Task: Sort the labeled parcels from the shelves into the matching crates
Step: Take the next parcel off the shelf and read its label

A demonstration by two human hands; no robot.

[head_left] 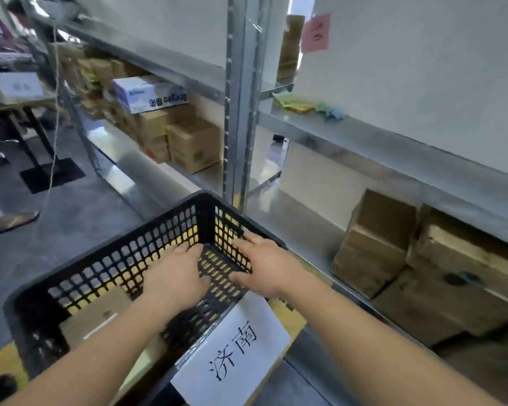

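1. Down inside the crate [106, 253], both hands: left hand [175, 278] and right hand [266, 266], side by side, near the far corner.
2. Fingers of both spread out flat, holding nothing. Left fingertips by the far wall, right fingertips by the right wall; touching or not, hard to tell.
3. Just left of the left arm, close to the body: a flat brown parcel [97, 315] lying on the crate floor, partly hidden by the arm. Long side pointing from the body toward the far-left wall, maybe.
4. Nearer the left hand than the right.
5. On the near wall, just under the right arm: a white label [235, 356] with 济南 on it.
6. Off to the right of the right hand, on the low shelf [302, 232]: brown boxes [376, 244], well apart from both hands. Right hand nearer to these.
7. Likely next: pull both hands up and out, then reach right for another box.
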